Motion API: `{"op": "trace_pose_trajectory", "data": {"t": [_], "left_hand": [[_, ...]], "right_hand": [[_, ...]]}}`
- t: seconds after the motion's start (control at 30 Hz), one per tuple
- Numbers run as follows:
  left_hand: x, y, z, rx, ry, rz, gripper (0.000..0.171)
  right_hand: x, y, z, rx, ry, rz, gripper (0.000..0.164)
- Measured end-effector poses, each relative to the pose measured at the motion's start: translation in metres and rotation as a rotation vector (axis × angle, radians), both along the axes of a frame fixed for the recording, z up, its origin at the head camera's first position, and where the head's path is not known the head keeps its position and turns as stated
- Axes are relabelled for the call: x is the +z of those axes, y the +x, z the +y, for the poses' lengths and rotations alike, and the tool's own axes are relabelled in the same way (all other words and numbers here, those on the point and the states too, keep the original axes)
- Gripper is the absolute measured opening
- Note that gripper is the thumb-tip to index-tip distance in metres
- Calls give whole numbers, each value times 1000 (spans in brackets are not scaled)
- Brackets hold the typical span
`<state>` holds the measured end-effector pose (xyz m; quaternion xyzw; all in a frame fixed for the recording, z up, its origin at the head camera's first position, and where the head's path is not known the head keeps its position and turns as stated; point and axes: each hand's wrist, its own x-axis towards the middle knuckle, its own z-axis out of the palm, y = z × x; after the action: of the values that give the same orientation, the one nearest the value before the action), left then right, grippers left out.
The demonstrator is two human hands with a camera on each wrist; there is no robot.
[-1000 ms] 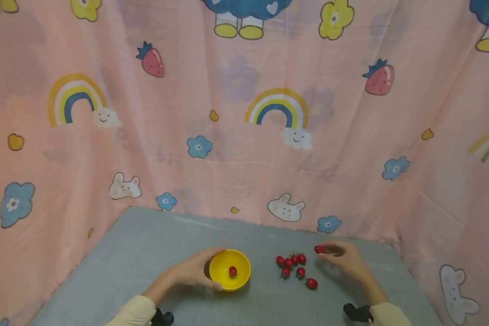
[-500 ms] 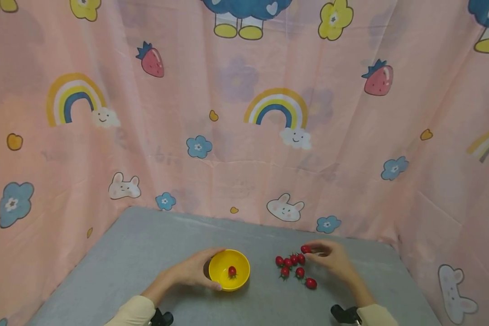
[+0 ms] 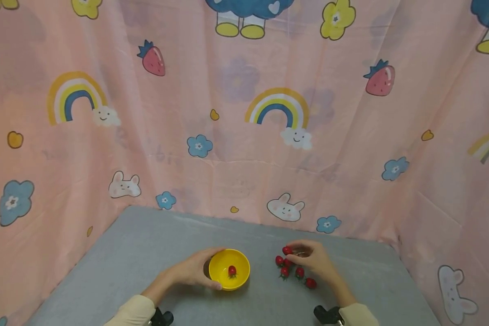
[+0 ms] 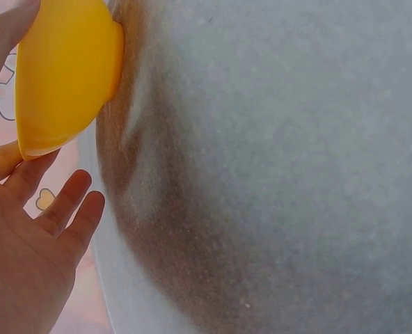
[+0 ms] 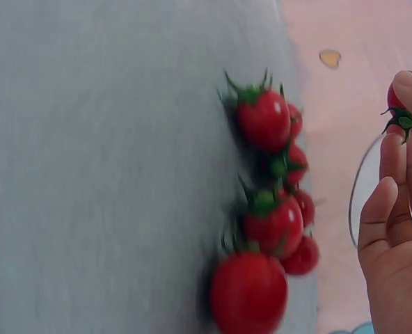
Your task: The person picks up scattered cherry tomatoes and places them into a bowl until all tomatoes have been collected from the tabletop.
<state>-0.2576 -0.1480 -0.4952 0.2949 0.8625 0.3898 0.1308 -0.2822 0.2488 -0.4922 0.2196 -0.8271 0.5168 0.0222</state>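
In the head view my left hand (image 3: 192, 270) grips a yellow bowl (image 3: 239, 262) from its left side, thumb at the near rim and fingers at the far rim. One cherry tomato (image 3: 232, 270) lies inside. The left wrist view shows the bowl's outer wall (image 4: 67, 76) between thumb and fingers. My right hand (image 3: 315, 261) pinches another red cherry tomato (image 3: 287, 250) between thumb and fingers; its green stem shows in the right wrist view (image 5: 406, 122). Below that hand, several cherry tomatoes (image 3: 284, 272) lie grouped on the table, some of them hidden by the hand.
The grey table (image 3: 167, 240) runs back to a pink patterned curtain (image 3: 236, 181). One cherry tomato (image 3: 311, 283) lies at the near right of the group. Grey tabletop separates the bowl from the tomatoes. Both wrists carry black straps or mounts (image 3: 328, 314).
My right hand has moved left with the pinched cherry tomato, from right of the group to above its far side. The left hand and bowl have stayed in place.
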Motion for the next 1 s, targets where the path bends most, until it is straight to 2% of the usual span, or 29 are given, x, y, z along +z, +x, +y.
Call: {"op": "trace_pose_trajectory", "data": {"t": [0.27, 0.53, 0.77, 1.0], "left_hand": [[1, -1, 1, 1, 1, -7, 91], [2, -1, 1, 2, -3, -8, 91], [1, -1, 1, -1, -17, 8, 92], [2, 0, 2, 11, -9, -11, 91]], "right_hand": [[2, 3, -30, 7, -5, -55, 26], [3, 4, -55, 39, 24, -64, 25], [6, 7, -72, 109, -2, -75, 23], [7, 9, -84, 170, -9, -40, 24]]}}
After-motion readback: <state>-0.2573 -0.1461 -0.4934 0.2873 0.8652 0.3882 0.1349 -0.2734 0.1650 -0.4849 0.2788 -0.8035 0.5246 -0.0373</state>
